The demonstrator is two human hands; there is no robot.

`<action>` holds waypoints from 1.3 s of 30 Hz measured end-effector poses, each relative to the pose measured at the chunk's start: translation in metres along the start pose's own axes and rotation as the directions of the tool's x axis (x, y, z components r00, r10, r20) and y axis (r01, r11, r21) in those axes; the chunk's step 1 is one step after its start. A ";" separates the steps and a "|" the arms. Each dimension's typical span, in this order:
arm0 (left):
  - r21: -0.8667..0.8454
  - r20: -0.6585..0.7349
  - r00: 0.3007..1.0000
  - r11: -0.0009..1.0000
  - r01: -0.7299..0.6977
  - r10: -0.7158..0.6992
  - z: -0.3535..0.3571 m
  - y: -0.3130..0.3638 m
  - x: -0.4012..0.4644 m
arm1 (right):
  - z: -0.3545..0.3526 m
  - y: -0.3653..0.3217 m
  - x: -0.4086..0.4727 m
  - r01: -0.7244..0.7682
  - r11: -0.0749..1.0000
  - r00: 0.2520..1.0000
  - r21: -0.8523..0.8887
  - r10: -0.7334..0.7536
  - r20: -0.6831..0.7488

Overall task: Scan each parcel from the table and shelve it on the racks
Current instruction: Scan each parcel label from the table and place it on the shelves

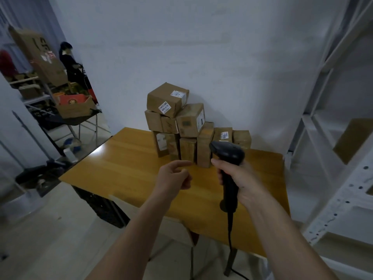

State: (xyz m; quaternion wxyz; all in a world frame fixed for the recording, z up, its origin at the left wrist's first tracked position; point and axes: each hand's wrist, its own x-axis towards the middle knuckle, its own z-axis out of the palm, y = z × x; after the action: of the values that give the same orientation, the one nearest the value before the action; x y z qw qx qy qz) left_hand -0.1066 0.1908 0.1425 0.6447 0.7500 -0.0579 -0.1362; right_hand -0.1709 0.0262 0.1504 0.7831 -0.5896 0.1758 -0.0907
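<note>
Right hand point(238, 178) grasping black scanner point(229, 156), left hand point(174, 175) loosely curled, empty; top parcel point(167, 99) label "5405"

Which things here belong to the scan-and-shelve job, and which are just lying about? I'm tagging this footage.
Job: stacked parcels on the wooden table; black scanner gripped by the right hand; left hand, holding nothing; white rack.

Lying about: open cardboard box; large carton at far left.

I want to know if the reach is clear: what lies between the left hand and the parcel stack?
Only bare tabletop in the head view: nothing stands between the left hand and the parcel stack. The right hand holds the scanner off to the side.
</note>
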 end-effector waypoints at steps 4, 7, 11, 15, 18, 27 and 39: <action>0.059 -0.071 0.997 0.998 0.036 -0.032 -0.015 0.001 0.056 | 0.018 -0.002 0.052 -0.052 0.997 0.999 0.052 0.052 -0.005; 0.165 -0.082 0.997 0.986 -0.002 0.016 -0.020 0.009 0.105 | 0.028 -0.008 0.092 -0.070 0.996 0.998 0.058 0.070 -0.007; 0.214 -0.093 0.996 0.977 0.018 0.002 -0.023 0.018 0.160 | 0.039 -0.017 0.139 -0.087 0.995 0.996 0.044 0.087 -0.010; 0.160 -0.122 0.990 0.982 0.097 -0.077 -0.032 0.017 0.206 | 0.052 -0.025 0.182 -0.124 0.990 0.992 0.071 0.123 0.018; 0.057 -0.152 0.974 0.982 0.178 -0.168 -0.042 0.017 0.234 | 0.063 -0.024 0.203 -0.147 0.985 0.989 0.090 0.144 0.038; -0.422 -0.091 0.906 0.840 0.341 -0.414 -0.061 0.047 0.338 | 0.073 -0.020 0.240 -0.181 0.981 0.983 0.073 0.181 -0.001; -0.650 -0.009 0.884 0.675 0.351 -0.468 -0.043 0.058 0.411 | 0.087 -0.020 0.263 -0.144 0.987 0.975 0.072 0.154 -0.159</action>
State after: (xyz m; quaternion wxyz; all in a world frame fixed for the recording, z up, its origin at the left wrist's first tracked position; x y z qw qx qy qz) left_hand 0.3032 0.1150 0.1516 0.8129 0.4920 0.2179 -0.2226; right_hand 0.1062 0.0060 0.1463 0.7879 -0.5414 0.2807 -0.0854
